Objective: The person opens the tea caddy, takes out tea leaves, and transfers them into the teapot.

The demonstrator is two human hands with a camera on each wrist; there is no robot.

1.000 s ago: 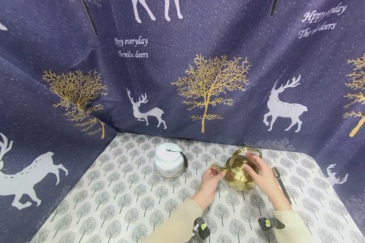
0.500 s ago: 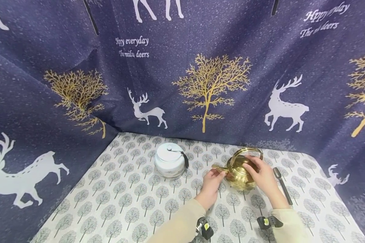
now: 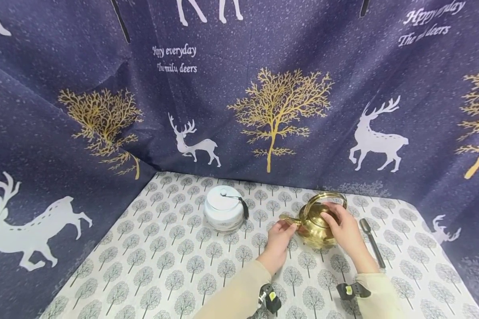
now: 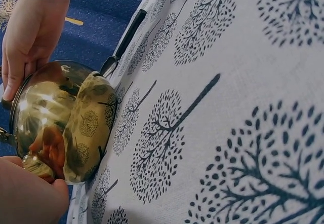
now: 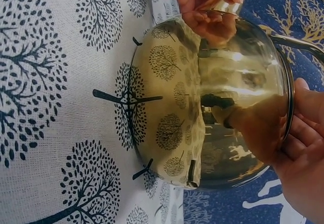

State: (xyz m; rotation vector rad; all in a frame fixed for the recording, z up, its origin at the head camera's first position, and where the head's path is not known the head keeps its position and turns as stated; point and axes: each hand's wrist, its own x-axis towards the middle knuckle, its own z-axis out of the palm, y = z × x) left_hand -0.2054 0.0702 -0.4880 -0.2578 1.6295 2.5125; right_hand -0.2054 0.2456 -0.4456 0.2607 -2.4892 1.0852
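A shiny gold kettle (image 3: pixel 315 232) with a raised loop handle stands on the cloth at the right of the head view. My left hand (image 3: pixel 277 243) pinches its spout (image 3: pixel 290 219) between thumb and fingers. From the other side, my right hand (image 3: pixel 345 226) reaches under the handle, its thumb and curled fingers at the lid's top. In the left wrist view the right thumb lies against a small dark knob (image 4: pixel 6 104) on the lid; the fingertips behind are hidden. The right wrist view shows the curled right fingers (image 5: pixel 304 138) close at the kettle's lid edge.
A pale lidded jar (image 3: pixel 223 210) with a dark tassel stands left of the kettle. A dark-handled spoon (image 3: pixel 372 243) lies on the cloth right of the right hand. The tree-patterned tablecloth (image 3: pixel 143 248) runs back to a blue deer-print curtain (image 3: pixel 239 124).
Both hands keep nearly the same places on the kettle; the right fingers have drawn slightly closer together at the lid. The head view has shifted a little.
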